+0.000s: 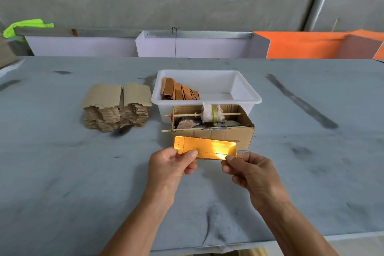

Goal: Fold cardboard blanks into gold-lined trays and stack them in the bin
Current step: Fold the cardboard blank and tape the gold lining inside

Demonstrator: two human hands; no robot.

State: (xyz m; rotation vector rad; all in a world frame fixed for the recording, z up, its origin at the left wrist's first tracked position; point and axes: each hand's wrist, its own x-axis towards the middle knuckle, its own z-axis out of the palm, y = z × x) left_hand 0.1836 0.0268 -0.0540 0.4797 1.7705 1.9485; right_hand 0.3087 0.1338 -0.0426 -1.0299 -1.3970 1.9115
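Folding is in hand: the left hand [174,164] and right hand [247,169] each pinch the near edge of a gold-faced blank [204,147], held above the table [62,172] before the bin [207,97]; next, I judge, creasing along its dotted lines.

Both my bare forearms reach forward and angle inward. My left hand [173,164] pinches with thumb on top and fingers curled beneath. My right hand [250,171] mirrors it, thumb pressed forward, knuckles bent. The two hands sit near each other, not touching.
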